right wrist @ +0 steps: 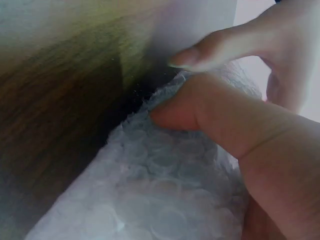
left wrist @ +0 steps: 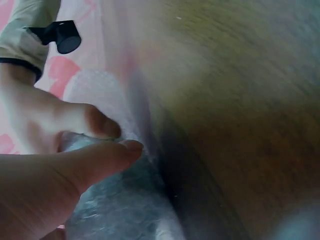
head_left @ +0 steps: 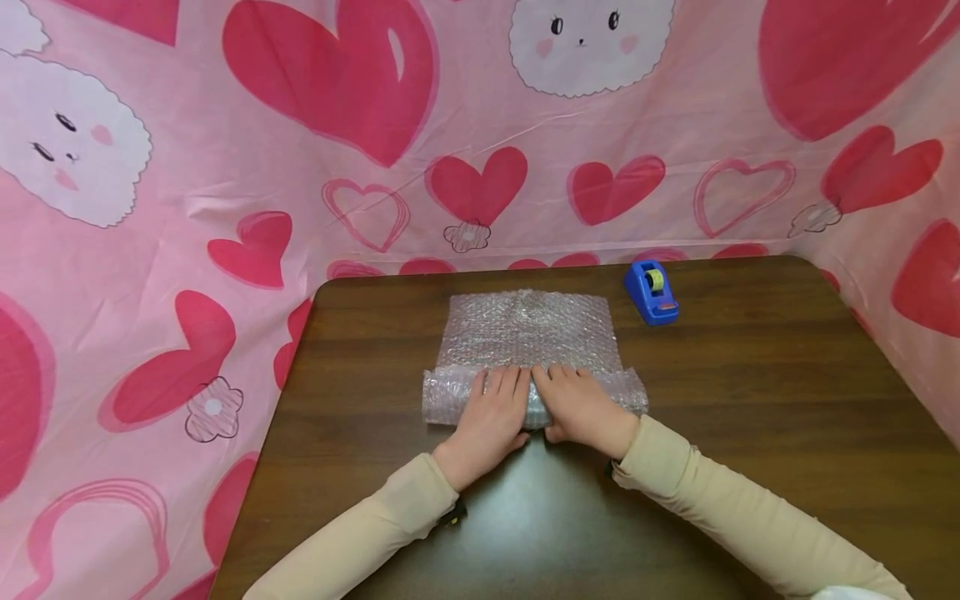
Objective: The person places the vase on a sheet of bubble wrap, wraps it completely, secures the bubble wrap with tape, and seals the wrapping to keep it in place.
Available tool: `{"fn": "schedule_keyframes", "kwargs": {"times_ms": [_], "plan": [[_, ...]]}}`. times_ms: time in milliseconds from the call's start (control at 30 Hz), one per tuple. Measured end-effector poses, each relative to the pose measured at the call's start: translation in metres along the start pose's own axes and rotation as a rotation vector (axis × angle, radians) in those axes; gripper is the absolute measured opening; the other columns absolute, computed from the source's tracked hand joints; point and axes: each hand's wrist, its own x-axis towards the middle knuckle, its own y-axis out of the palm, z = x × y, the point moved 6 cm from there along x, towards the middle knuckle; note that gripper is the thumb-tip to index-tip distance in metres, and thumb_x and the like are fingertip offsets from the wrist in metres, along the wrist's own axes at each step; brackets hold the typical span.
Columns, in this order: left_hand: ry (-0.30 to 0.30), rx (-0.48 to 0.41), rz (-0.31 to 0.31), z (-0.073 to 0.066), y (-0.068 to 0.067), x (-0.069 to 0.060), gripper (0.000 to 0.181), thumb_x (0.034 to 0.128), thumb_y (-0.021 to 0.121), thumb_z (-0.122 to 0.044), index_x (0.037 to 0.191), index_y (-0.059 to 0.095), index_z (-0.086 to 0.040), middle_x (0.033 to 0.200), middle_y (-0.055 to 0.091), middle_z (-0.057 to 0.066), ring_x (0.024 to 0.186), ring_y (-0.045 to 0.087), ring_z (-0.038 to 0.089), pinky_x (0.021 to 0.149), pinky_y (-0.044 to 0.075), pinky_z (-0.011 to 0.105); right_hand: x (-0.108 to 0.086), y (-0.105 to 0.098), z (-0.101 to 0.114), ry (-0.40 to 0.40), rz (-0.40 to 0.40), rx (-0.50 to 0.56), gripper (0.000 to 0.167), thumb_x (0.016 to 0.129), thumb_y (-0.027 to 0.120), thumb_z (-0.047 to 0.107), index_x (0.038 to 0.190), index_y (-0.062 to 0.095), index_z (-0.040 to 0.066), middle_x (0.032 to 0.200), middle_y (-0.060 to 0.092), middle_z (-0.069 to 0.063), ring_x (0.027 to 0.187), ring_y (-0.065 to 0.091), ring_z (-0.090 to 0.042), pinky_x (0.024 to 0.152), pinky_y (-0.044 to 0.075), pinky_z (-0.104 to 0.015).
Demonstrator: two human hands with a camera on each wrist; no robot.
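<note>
A sheet of clear bubble wrap (head_left: 536,329) lies on the table, its near end rolled into a thick cylinder (head_left: 446,398) with something bluish-grey showing faintly at the middle. My left hand (head_left: 491,421) grips the roll left of centre, fingers over the top and thumb on the near side. Just right of centre my right hand (head_left: 581,408) holds it the same way, the fingertips of both hands almost meeting. Both wrist views show the thumbs against the bubble wrap (left wrist: 120,205), (right wrist: 165,170) near each other. The rolled layers hide what is inside.
A blue tape dispenser (head_left: 652,293) with a roll of tape stands at the back of the brown wooden table (head_left: 765,375), right of the bubble wrap. Pink cloth (head_left: 285,108) with hearts hangs behind the table and along its sides.
</note>
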Motion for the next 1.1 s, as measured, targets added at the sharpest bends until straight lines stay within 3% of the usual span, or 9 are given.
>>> {"fn": "schedule_keyframes", "kwargs": {"times_ms": [200, 500, 633, 733, 800, 900, 1033, 1100], "plan": [[-0.018, 0.061, 0.003, -0.002, 0.007, 0.003, 0.106, 0.0735, 0.090, -0.056, 0.150, 0.046, 0.002, 0.144, 0.056, 0.016, 0.131, 0.053, 0.030, 0.111, 0.043, 0.055, 0.003, -0.001, -0.001, -0.005, 0.028, 0.031, 0.077, 0.064, 0.095, 0.026, 0.122, 0.053, -0.002, 0.099, 0.063, -0.019, 0.092, 0.066, -0.035, 0.078, 0.056, -0.053], [-0.016, 0.024, -0.023, 0.000, 0.008, 0.006, 0.104, 0.0679, 0.095, -0.053, 0.145, 0.049, 0.000, 0.134, 0.059, 0.014, 0.124, 0.056, 0.029, 0.109, 0.044, 0.054, 0.006, -0.001, -0.007, -0.065, 0.113, 0.204, 0.067, 0.066, 0.091, 0.020, 0.117, 0.054, -0.002, 0.097, 0.064, -0.014, 0.088, 0.065, -0.030, 0.078, 0.057, -0.049], [-0.016, 0.003, -0.016, 0.002, 0.009, 0.009, 0.102, 0.0651, 0.097, -0.052, 0.140, 0.050, -0.001, 0.130, 0.060, 0.012, 0.120, 0.057, 0.028, 0.106, 0.045, 0.051, 0.008, -0.003, -0.010, -0.058, 0.178, 0.268, 0.067, 0.071, 0.089, 0.018, 0.124, 0.054, -0.003, 0.103, 0.065, -0.012, 0.089, 0.064, -0.026, 0.080, 0.056, -0.047], [-0.017, -0.025, -0.005, 0.004, 0.009, 0.011, 0.101, 0.0636, 0.098, -0.051, 0.138, 0.051, -0.001, 0.128, 0.060, 0.012, 0.119, 0.058, 0.028, 0.106, 0.046, 0.051, 0.008, -0.006, -0.012, -0.025, 0.203, 0.253, 0.080, 0.075, 0.089, 0.023, 0.138, 0.050, -0.007, 0.119, 0.066, -0.018, 0.102, 0.066, -0.031, 0.092, 0.054, -0.053], [-0.016, -0.051, -0.001, 0.005, 0.009, 0.013, 0.098, 0.0635, 0.098, -0.049, 0.136, 0.052, -0.001, 0.128, 0.060, 0.013, 0.118, 0.058, 0.029, 0.105, 0.046, 0.052, 0.006, -0.009, -0.012, -0.006, 0.185, 0.186, 0.095, 0.077, 0.090, 0.031, 0.148, 0.042, -0.011, 0.131, 0.064, -0.024, 0.114, 0.065, -0.038, 0.099, 0.050, -0.058], [-0.027, -0.095, 0.013, 0.007, 0.008, 0.016, 0.096, 0.0636, 0.098, -0.047, 0.134, 0.053, 0.000, 0.127, 0.061, 0.013, 0.117, 0.059, 0.030, 0.104, 0.048, 0.052, 0.002, -0.014, -0.009, -0.002, 0.089, 0.055, 0.112, 0.076, 0.092, 0.041, 0.153, 0.033, -0.013, 0.142, 0.056, -0.031, 0.128, 0.058, -0.046, 0.104, 0.046, -0.062], [-0.049, -0.147, 0.046, 0.011, 0.007, 0.020, 0.094, 0.0631, 0.098, -0.046, 0.131, 0.054, 0.000, 0.123, 0.063, 0.013, 0.114, 0.059, 0.029, 0.101, 0.049, 0.051, -0.007, -0.022, 0.001, -0.020, -0.086, -0.105, 0.110, 0.071, 0.095, 0.047, 0.149, 0.042, -0.010, 0.138, 0.059, -0.029, 0.125, 0.059, -0.044, 0.101, 0.049, -0.060], [-0.050, -0.164, 0.063, 0.012, 0.007, 0.022, 0.092, 0.0628, 0.098, -0.046, 0.129, 0.054, 0.000, 0.120, 0.063, 0.013, 0.112, 0.060, 0.029, 0.099, 0.049, 0.050, -0.012, -0.022, 0.006, -0.037, -0.122, -0.150, 0.107, 0.071, 0.094, 0.048, 0.147, 0.046, -0.010, 0.135, 0.061, -0.027, 0.122, 0.060, -0.042, 0.100, 0.050, -0.058]]}}
